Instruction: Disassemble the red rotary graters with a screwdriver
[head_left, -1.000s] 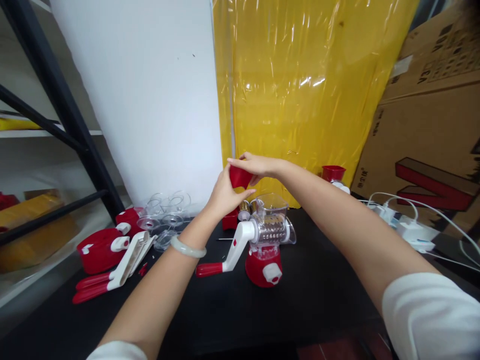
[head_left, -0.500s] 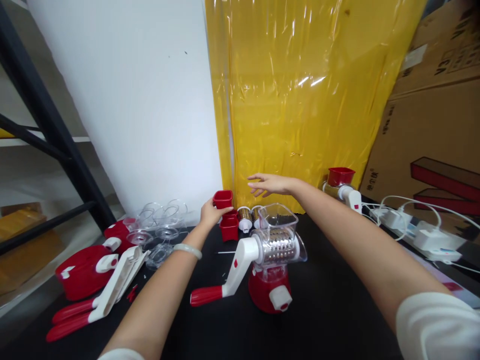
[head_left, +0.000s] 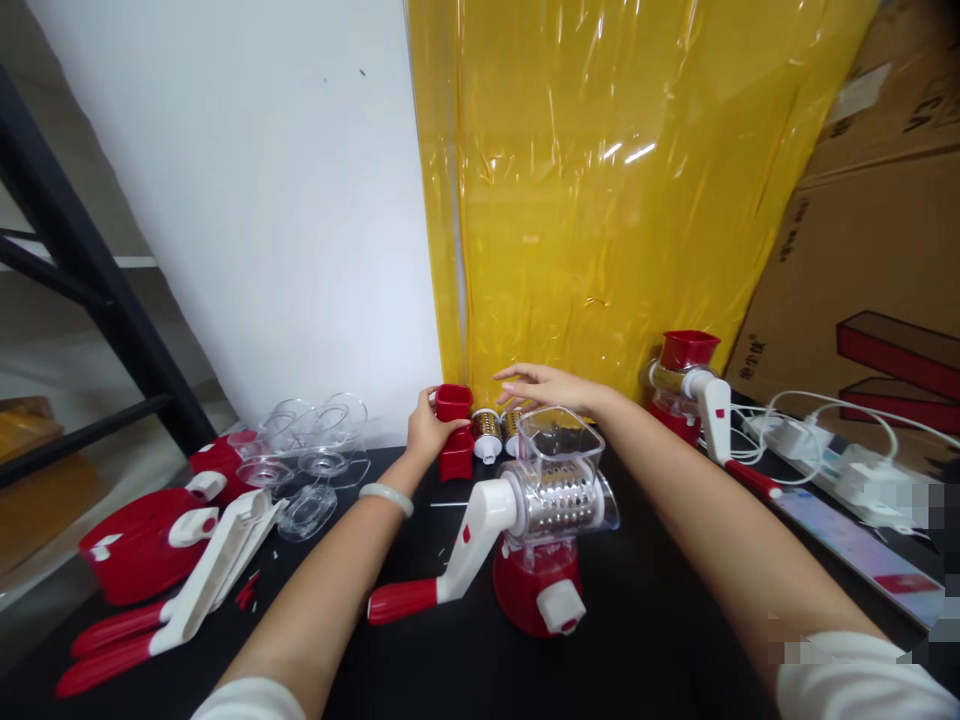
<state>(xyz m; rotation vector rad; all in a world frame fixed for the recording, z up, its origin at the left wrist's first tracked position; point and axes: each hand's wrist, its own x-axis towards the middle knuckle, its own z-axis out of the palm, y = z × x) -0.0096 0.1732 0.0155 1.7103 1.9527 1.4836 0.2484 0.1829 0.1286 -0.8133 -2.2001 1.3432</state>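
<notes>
My left hand (head_left: 429,432) grips a red square food pusher (head_left: 454,402), hollow side up, at the back of the table. Just below it stands another red food pusher (head_left: 456,462). My right hand (head_left: 541,388) reaches over the grater with its fingers stretched out and nothing visible in them. Below its fingers are two grater drums (head_left: 489,432) with white ends. In front of me stands a rotary grater (head_left: 559,500) with a clear hopper, a metal drum, a red base and a white crank with a red handle.
On the left lie red bases (head_left: 139,550), white cranks with red handles (head_left: 199,590) and clear plastic housings (head_left: 307,450). A second grater (head_left: 690,385) stands at the back right, near a power strip with cables (head_left: 862,475) and a phone (head_left: 855,550). A yellow curtain (head_left: 600,200) hangs behind.
The view has shifted slightly. My left hand still holds the red food pusher, close above the other one. My right hand has come down a little toward the drums and hopper.
</notes>
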